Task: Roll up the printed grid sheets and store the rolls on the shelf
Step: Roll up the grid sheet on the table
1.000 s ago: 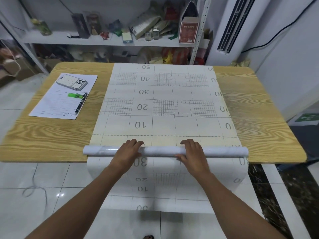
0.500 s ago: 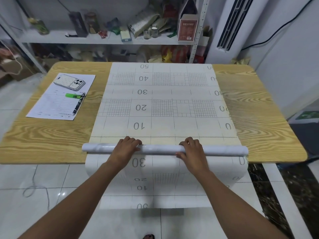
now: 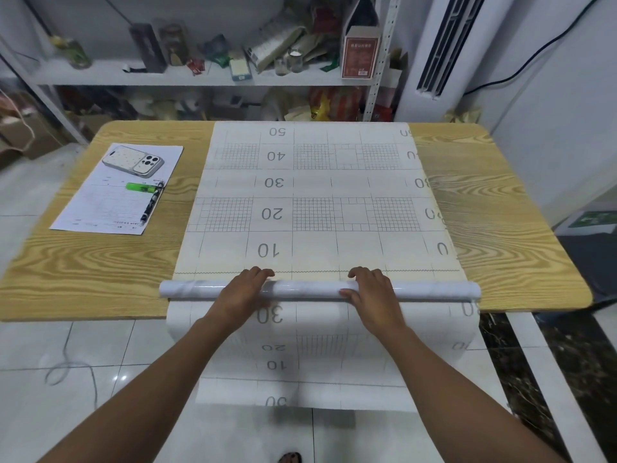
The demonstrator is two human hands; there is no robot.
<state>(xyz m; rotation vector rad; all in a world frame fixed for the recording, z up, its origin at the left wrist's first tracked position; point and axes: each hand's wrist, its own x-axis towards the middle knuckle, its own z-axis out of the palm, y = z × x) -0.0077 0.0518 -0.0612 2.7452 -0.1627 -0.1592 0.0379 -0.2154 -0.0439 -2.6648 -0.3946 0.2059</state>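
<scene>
- Head view: both forearms reach forward from the bottom corners and converge on the near edge of the tabletop [image 3: 100,262], wrists roughly straight, palms down.
- Left grip [image 3: 242,292] lies over the roll [image 3: 314,290]. Fingers are curled over the top, with the tips down on its far side, so it is grasping the roll.
- Right grip [image 3: 370,292] has the same pose. Fingers are draped over the top and the thumb lies along the near side, also grasping the roll.
- The roll lies crosswise under both grips. A bare stretch shows between them, and its ends stick out past each grip.
- Grid sheet [image 3: 317,212] lies flat beyond the grips and runs to the far edge. The rest of it hangs off the near edge below the wrists.
- Far left of the left grip is a paper form [image 3: 100,208] with a phone [image 3: 133,161], a green highlighter [image 3: 140,186] and a pen [image 3: 152,205] on it.
- Shelf [image 3: 167,76] stands well beyond both grips, cluttered.
</scene>
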